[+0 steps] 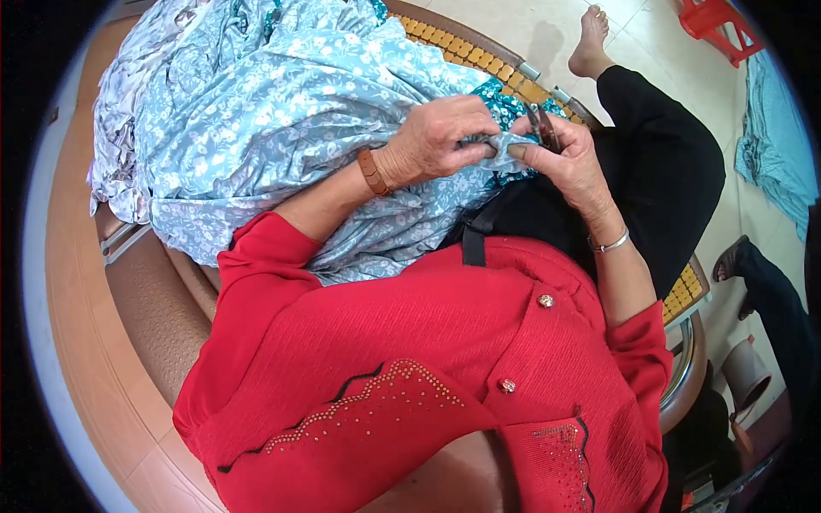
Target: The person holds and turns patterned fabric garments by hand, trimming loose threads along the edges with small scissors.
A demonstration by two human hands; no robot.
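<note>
My left hand (pixel 443 139) pinches an edge of light blue floral fabric (pixel 265 111). Close beside it, my right hand (pixel 564 158) holds the same small bit of fabric between thumb and forefinger. Small dark thread snips (pixel 544 128) are tucked in the fingers of my right hand, blades pointing up and away. Just behind the fingertips shows a teal floral fabric (pixel 505 107). The large blue piece lies bunched over my lap and the seat to the left. What exactly is between the fingertips is partly hidden.
I sit on a brown padded seat (pixel 158 295) with a beaded mat (pixel 479 56). At the upper right stands a red plastic stool (pixel 720 26), with blue cloth (pixel 774 145) below it. Another person's dark-clothed leg (pixel 774 286) is at the right edge, near a light-coloured bin (pixel 744 374).
</note>
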